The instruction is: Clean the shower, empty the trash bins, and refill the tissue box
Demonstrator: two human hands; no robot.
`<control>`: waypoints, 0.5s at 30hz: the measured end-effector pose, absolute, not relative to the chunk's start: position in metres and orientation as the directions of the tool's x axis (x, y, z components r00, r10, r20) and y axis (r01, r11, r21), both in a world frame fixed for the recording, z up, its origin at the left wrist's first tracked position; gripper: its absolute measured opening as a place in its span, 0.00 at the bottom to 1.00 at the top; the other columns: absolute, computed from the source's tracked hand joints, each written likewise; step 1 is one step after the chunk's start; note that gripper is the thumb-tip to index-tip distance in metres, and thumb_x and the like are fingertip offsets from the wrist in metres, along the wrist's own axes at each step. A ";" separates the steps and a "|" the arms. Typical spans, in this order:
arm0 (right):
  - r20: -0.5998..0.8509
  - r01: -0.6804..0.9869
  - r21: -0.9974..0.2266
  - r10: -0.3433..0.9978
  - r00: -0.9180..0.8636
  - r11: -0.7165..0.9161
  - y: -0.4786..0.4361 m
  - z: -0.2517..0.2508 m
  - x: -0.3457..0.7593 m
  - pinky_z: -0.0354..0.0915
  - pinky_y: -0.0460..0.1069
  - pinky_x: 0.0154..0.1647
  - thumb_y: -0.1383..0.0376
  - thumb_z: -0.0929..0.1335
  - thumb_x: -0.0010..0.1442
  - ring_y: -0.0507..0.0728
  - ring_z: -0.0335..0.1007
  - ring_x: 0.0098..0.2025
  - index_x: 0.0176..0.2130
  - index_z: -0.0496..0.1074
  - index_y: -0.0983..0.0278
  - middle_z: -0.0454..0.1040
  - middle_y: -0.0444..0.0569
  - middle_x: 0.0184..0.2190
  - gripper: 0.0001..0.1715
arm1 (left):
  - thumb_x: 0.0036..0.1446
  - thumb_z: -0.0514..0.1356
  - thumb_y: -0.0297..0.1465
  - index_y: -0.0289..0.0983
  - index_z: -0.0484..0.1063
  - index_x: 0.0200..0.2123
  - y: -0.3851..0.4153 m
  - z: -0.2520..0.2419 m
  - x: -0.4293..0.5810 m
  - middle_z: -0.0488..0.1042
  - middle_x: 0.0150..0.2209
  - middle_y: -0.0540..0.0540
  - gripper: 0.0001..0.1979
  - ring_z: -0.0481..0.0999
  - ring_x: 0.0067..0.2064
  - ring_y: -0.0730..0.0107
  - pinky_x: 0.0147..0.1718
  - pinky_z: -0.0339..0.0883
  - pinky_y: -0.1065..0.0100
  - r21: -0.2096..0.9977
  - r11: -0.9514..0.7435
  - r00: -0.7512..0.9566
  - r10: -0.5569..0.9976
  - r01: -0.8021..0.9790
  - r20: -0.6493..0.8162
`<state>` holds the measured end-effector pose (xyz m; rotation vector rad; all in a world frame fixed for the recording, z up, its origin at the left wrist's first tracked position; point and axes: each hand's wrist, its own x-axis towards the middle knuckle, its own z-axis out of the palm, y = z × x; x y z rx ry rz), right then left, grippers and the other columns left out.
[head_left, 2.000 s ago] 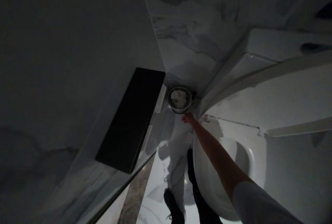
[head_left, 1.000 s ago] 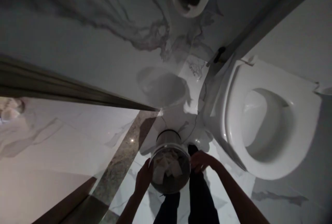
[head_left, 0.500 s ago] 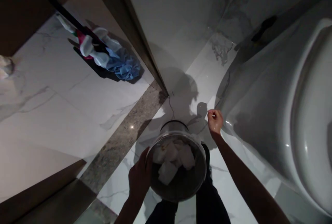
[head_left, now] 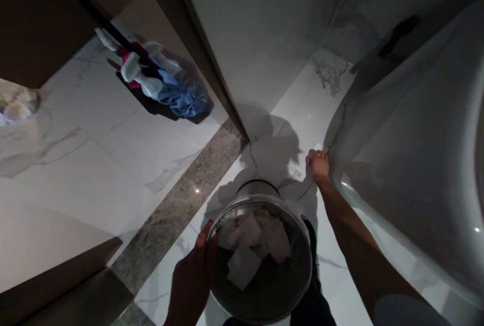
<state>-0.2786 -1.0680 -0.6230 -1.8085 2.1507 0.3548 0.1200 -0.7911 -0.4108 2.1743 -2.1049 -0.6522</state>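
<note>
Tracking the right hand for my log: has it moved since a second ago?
Yes. The right hand left the rim of the bin and went out to the right, down to the foot of the toilet base. The left hand holds the bin.

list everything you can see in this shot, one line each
metal bin: one, shiny silver, low centre, held off the floor
paper scraps: several, white, crumpled inside the bin
toilet: one, white, right side
mop: one, dark handle with white, blue and red strips, on the floor upper left
floor: white marble with grey veins
stone strip: one, grey speckled, across the floor at the doorway
door frame: one, dark, top centre
trousers: dark, under the bin
left hand: grips the bin's left rim
right hand: fingers curled, down at the floor beside the toilet's base
</note>
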 end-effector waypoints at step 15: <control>-0.461 -0.998 0.027 -0.885 -0.057 0.051 -0.959 -0.594 -0.246 0.67 0.52 0.48 0.72 0.62 0.59 0.63 0.64 0.57 0.64 0.61 0.64 0.60 0.61 0.65 0.34 | 0.69 0.43 0.37 0.31 0.70 0.57 -0.824 -0.386 0.110 0.75 0.54 0.35 0.24 0.79 0.50 0.55 0.42 0.75 0.62 0.437 -0.390 0.142 -0.855 -0.810 -0.499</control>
